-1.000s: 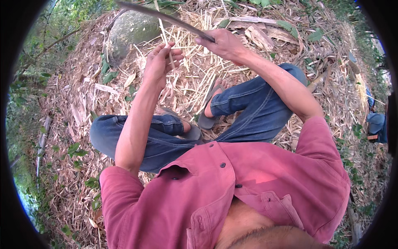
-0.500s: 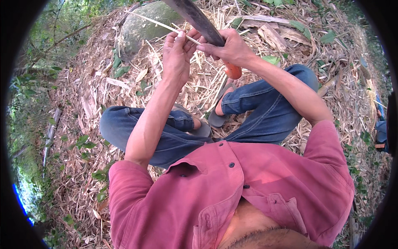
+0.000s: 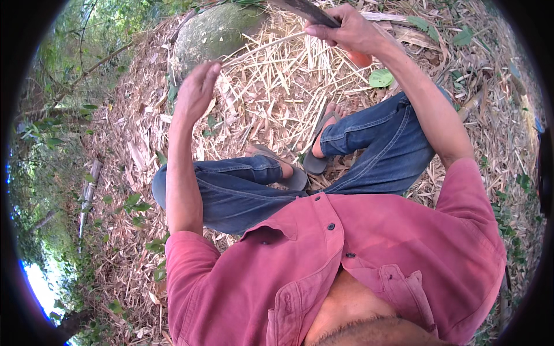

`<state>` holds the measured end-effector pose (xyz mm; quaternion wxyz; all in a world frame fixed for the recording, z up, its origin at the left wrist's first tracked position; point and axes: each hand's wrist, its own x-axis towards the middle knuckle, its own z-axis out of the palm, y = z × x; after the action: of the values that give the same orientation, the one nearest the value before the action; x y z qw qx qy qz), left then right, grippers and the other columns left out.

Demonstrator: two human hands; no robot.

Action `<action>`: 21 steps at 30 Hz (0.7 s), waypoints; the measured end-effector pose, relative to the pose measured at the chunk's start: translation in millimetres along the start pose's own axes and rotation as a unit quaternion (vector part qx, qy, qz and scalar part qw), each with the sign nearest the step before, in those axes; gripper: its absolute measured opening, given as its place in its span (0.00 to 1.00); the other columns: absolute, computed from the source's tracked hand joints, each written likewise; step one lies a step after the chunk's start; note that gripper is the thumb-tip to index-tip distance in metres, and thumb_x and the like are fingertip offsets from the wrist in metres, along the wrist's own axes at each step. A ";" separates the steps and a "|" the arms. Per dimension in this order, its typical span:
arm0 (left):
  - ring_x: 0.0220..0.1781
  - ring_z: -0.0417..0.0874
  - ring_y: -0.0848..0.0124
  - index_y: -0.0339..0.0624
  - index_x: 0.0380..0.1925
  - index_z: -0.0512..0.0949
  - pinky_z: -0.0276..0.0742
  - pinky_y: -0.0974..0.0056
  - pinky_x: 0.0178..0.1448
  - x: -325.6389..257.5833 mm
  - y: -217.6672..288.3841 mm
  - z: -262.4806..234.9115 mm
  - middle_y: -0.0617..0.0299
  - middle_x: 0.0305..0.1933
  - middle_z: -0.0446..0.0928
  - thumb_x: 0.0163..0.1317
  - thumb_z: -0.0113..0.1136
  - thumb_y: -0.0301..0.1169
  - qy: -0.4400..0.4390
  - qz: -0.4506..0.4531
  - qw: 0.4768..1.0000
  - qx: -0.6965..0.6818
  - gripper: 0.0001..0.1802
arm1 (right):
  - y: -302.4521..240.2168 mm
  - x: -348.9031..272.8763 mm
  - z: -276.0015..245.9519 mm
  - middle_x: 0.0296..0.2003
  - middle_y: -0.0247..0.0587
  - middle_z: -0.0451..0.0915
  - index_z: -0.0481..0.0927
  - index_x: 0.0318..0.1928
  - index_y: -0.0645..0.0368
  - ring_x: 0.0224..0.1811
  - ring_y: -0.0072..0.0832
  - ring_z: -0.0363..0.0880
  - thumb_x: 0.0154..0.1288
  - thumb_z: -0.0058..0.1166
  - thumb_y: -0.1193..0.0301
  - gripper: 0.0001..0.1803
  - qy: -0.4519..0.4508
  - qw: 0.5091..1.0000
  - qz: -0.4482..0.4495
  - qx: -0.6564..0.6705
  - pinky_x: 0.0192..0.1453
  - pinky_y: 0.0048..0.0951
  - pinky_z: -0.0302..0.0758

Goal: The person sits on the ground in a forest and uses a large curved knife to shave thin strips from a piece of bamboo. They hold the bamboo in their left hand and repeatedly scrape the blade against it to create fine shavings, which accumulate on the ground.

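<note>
The broad scatter of pale, thin, straw-coloured strips (image 3: 277, 78) covering the ground before the person's feet suggests that a good deal of stripping or shaving is done; one piece is in work, and how much is left cannot be told. Counted from the largest, there is one rounded grey-green stone (image 3: 216, 36) behind the scatter, then one long dark metal blade (image 3: 304, 10), cut off by the upper edge, with one rounded orange handle (image 3: 360, 59) below the right hand (image 3: 355, 32), which grips firmly near the blade's base. The left hand (image 3: 196, 89) is narrow, its fingers close together; whether they pinch cannot be told. Two grey flat sandals (image 3: 296, 180) are on the feet. One slim, pale strip (image 3: 265, 48) slants between the hands, from the left fingertips up to the right thumb. The scattered strips are too many and tangled to count.
</note>
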<state>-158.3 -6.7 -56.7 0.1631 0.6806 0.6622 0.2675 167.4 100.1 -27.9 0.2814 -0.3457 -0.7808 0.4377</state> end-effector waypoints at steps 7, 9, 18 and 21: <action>0.19 0.66 0.83 0.38 0.40 0.80 0.62 0.75 0.24 -17.5 24.9 7.4 0.70 0.19 0.70 0.68 0.50 0.35 -0.169 -0.082 0.959 -0.213 0.13 | -7.4 2.6 -21.0 0.19 0.38 0.76 0.80 0.31 0.59 0.20 0.28 0.72 0.62 0.56 0.57 0.16 0.126 0.967 -0.016 -0.219 0.27 0.30 0.69; 0.17 0.61 0.84 0.37 0.39 0.80 0.57 0.75 0.22 -16.5 17.4 15.4 0.73 0.18 0.66 0.68 0.50 0.35 -0.114 -0.115 0.947 -0.277 0.13 | -9.4 2.3 -21.5 0.21 0.46 0.77 0.80 0.32 0.58 0.23 0.36 0.76 0.63 0.53 0.58 0.16 0.190 0.935 -0.028 -0.300 0.29 0.36 0.71; 0.17 0.58 0.83 0.40 0.39 0.73 0.52 0.77 0.19 -10.5 52.2 42.2 0.72 0.21 0.63 0.72 0.41 0.35 -0.100 -0.246 0.782 -0.564 0.12 | 6.6 -5.8 23.9 0.19 0.36 0.74 0.73 0.34 0.58 0.15 0.21 0.71 0.68 0.49 0.65 0.10 0.086 0.890 -0.090 -0.438 0.17 0.24 0.70; 0.17 0.57 0.82 0.41 0.38 0.68 0.51 0.76 0.19 -9.8 71.5 43.5 0.72 0.20 0.60 0.73 0.38 0.34 -0.122 -0.231 0.732 -0.629 0.11 | 15.5 -5.0 45.1 0.20 0.36 0.73 0.70 0.33 0.59 0.15 0.21 0.73 0.68 0.48 0.65 0.10 0.089 0.865 -0.179 -0.460 0.14 0.21 0.71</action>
<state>-74.6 -15.6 -51.9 0.6904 0.2756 0.4536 0.4917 141.5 80.0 -62.9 0.2324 -0.3280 -0.9135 -0.0618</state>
